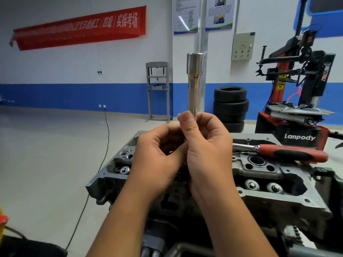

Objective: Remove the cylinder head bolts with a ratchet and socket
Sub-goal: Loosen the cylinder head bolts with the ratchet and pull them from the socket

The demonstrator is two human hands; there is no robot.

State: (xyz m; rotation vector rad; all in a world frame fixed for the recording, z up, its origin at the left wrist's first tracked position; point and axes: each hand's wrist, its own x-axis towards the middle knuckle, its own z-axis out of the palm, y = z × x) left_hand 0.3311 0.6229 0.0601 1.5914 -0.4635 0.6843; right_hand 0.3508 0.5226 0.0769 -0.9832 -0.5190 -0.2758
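The socket (194, 84) was shiny silver. At three o'clock, the ratchet (284, 152) had a red-and-black grip. The head (278, 191) was dull grey. At eleven o'clock hung a red banner (79, 27); the wall (74, 93) was white over blue.

Socket (194, 84) base hidden behind fingers (187, 125)
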